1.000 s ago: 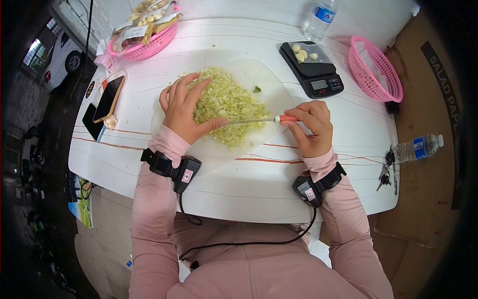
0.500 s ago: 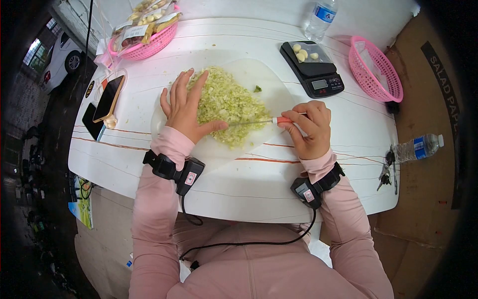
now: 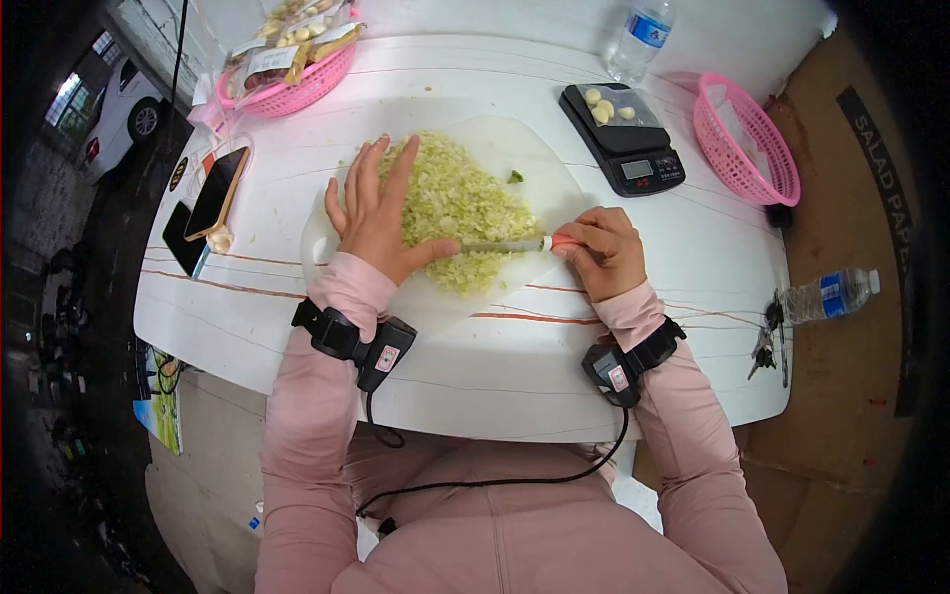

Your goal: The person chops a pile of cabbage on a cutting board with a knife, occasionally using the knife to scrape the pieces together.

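Note:
A heap of finely chopped green cabbage (image 3: 465, 203) lies on a translucent white cutting board (image 3: 544, 173) on the white table (image 3: 495, 376). My left hand (image 3: 374, 213) rests flat against the heap's left side, fingers stretched out and apart, thumb touching the cabbage near the blade. My right hand (image 3: 604, 252) grips the orange handle of a small knife (image 3: 510, 244). Its blade lies level, pointing left into the near edge of the heap.
A black kitchen scale (image 3: 623, 139) with garlic cloves stands behind right, beside a pink basket (image 3: 747, 144). Another pink basket (image 3: 292, 69) with packets sits back left. Two phones (image 3: 213, 198) lie left. Water bottles (image 3: 638, 35) stand at the back and lie at the right, by the keys (image 3: 767, 342).
My left hand has opened from a curled hold to flat fingers and slid slightly right along the heap. My right hand with the knife has dropped a little toward me.

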`<state>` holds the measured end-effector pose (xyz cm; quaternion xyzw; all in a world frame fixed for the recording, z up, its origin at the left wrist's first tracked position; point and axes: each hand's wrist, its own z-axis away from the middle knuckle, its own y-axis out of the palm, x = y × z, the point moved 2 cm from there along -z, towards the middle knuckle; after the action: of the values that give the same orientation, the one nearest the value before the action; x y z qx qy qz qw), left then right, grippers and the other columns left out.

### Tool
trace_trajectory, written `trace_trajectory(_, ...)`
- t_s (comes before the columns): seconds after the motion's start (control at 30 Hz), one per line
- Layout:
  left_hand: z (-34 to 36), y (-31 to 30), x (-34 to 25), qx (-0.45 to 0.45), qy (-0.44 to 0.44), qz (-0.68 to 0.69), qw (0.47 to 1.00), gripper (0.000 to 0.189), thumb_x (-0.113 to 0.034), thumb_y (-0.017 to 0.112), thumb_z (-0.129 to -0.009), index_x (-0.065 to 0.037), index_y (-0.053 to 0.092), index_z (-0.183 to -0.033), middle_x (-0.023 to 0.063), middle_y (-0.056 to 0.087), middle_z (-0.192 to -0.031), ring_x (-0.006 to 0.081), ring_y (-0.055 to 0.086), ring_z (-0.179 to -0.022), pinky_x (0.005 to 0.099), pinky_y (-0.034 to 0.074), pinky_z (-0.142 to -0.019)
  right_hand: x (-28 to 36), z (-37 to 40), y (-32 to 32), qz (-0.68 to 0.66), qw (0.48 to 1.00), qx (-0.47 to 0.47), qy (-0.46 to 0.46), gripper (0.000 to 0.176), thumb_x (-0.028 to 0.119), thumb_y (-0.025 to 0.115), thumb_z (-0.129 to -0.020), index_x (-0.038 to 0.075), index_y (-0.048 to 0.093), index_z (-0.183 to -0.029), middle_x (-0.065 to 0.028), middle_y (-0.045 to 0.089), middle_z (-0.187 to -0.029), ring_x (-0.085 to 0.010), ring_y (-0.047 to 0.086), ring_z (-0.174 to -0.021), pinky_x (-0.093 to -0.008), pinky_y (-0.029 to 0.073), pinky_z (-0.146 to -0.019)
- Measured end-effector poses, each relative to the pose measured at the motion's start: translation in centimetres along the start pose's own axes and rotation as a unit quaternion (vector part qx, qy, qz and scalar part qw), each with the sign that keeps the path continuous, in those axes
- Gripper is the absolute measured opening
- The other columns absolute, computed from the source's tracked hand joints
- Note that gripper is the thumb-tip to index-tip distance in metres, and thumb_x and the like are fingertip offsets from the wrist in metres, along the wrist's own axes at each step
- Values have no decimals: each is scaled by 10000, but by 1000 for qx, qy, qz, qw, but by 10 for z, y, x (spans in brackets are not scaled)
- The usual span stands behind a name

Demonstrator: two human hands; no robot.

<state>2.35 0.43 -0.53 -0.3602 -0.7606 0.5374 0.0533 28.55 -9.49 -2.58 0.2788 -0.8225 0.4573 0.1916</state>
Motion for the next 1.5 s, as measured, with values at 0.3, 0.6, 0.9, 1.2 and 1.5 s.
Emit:
trace_trajectory(0.3,-4,-13,7,2,17,12,1000,1214,-565,880,-543,-232,270,-1538,147,235,-1550,343,152,-1465,598,61,-1141,41,-6,-21,108,977,-94,-161,210,163,775,-740,110,714,-934,-11,606,-882,-215,528,-850,-373,314,-831)
trace_trajectory(0.6,-4,-6,11,-17,29,17,999,1239,-628,863,-511,-225,288,-1531,150,253,-1539,351,154,-1467,586,55,-1144,46,-4,-23,120,968,-119,-184,220,161,777,-739,111,703,-940,-8,599,-897,-203,515,-832,-385,305,-842)
trace_trajectory(0.9,-1,-2,5,-13,-7,-15,1000,1253,-595,865,-521,-218,253,-1548,129,226,-1570,347,162,-1471,590,78,-1138,29,-5,-12,117,983,-67,-123,186,191,769,-761,164,718,-938,8,593,-891,-207,530,-864,-389,311,-845)
trace_trajectory(1.2,-4,-7,0,-34,0,-25,999,1217,-553,877,-552,-216,258,-1544,141,214,-1569,347,163,-1468,607,79,-1129,12,-3,-2,59,997,-31,-40,177,224,765,-768,152,723,-924,10,600,-886,-211,542,-897,-365,316,-842)
trace_trajectory(1.5,-4,-14,1,-12,7,8,1000,1318,-473,930,-448,-255,240,-1550,130,192,-1576,339,138,-1477,604,58,-1142,45,-5,-19,130,973,-75,-174,204,178,754,-768,126,682,-952,14,587,-880,-193,540,-871,-395,303,-820)
